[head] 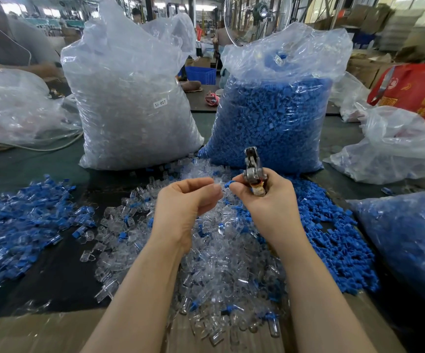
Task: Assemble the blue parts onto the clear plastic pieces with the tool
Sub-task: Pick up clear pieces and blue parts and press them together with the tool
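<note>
Cardboard [40,335] lies nearest, along the desk's front edge under both forearms. Beyond it the dark desk [61,271] carries everything else. Two tall plastic sacks stand at the back: the left sack [132,98], labelled SJ-017, is packed with clear pieces, and the right sack [272,115] is filled with blue parts. At the right edge a third bag [407,245] holds what look like blue and clear parts together. Crumpled plastic bags lie at far left [12,108] and far right [394,146], their contents unclear. Loose on the desk, a clear pile [214,263] spreads in the middle beneath the hands, a blue pile [338,240] lies to its right, and a mixed heap [15,215] of blue and clear pieces sits to the left. Above the clear pile, the right hand [265,194] grips a metal tool [252,166] with its nose pointing up, and its fingertips pinch a blue part [228,184]. Just beside it, the left hand [183,202] has its fingers curled, pinching a clear piece [217,183] that meets the blue part.
</note>
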The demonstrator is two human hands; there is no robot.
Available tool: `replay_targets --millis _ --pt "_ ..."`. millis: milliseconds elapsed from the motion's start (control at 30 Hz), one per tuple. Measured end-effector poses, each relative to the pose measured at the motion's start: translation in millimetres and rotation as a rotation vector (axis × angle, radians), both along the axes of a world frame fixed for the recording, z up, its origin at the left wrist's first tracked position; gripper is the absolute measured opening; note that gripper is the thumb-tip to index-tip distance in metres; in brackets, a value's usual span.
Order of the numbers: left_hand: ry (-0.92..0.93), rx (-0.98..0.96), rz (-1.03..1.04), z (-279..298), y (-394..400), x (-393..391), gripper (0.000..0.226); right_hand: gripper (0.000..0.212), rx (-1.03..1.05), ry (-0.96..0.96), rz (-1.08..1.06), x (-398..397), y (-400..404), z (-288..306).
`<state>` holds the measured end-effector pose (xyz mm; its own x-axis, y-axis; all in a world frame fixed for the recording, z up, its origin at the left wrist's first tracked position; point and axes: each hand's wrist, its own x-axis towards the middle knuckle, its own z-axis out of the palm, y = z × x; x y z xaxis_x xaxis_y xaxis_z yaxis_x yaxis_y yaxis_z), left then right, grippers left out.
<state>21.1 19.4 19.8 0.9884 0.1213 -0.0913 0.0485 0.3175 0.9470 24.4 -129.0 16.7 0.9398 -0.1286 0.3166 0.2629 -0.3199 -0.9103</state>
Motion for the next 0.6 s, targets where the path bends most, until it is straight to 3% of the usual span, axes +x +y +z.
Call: replay_targets --millis 600 --pt "-0.106 0.099 0.011 7 -11 -6 0.008 0.008 -0.023 -0.050 -0.066 -2 8 -1"
